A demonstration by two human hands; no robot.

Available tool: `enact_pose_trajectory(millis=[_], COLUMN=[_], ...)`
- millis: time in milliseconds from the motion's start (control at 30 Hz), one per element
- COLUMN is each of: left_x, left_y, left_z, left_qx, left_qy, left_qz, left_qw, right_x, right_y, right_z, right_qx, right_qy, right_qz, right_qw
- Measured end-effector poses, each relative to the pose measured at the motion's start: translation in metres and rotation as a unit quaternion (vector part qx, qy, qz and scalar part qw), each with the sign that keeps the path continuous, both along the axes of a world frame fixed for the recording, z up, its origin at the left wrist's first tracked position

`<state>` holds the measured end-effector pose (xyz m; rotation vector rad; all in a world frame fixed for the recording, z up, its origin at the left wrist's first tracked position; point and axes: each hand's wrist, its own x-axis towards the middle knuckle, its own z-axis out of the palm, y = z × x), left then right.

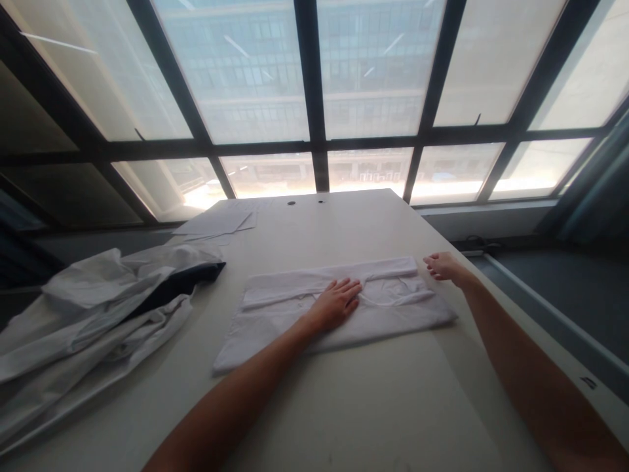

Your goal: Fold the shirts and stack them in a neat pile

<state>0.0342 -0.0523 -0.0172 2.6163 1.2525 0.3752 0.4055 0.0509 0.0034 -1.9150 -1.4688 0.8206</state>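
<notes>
A white garment (280, 321), folded into a long flat bundle, lies across the middle of the white table (354, 223). My left hand (337, 303) rests flat on the middle of the bundle, fingers stretched out toward the right. Just beyond the bundle's far right corner, my right hand (443, 266) hovers over or touches the table; I cannot tell which. Its fingers are bent, with the tips close together, and whether anything is in them is too small to make out. A collar or sleeve edge shows among the folds on the right half.
At the left lies a crumpled heap of white cloth (103, 314) with a dark piece (177, 287) in it. Paper sheets (216, 221) lie at the far left of the table. Tall windows (368, 78) stand behind it, and a curtain (590, 190) hangs at the right.
</notes>
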Motion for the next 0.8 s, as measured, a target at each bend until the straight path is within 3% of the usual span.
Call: enact_pose_trajectory(millis=[233,400,500,800], left_x=[-0.001,-0.002,-0.002,-0.001], left_y=[0.000,0.001,0.002,0.002], left_z=[0.001,-0.002,-0.002,-0.002], left_qx=[0.000,0.002,0.001,-0.002], left_qy=[-0.002,-0.003,-0.001,-0.002], left_qz=[0.000,0.001,0.000,0.002], left_qw=[1.000,1.000,1.000,1.000], right_x=[-0.018,-0.018,-0.015,-0.004], right_y=[-0.010,-0.011,-0.010,-0.008], right_z=[0.018,0.020,0.015,0.009], right_qx=[-0.110,-0.145,-0.154,-0.157], right_qy=[0.108,0.063,0.067,0.206], right_qz=[0.002,0.025,0.061,0.186], right_qw=[0.988,0.987,0.984,0.948])
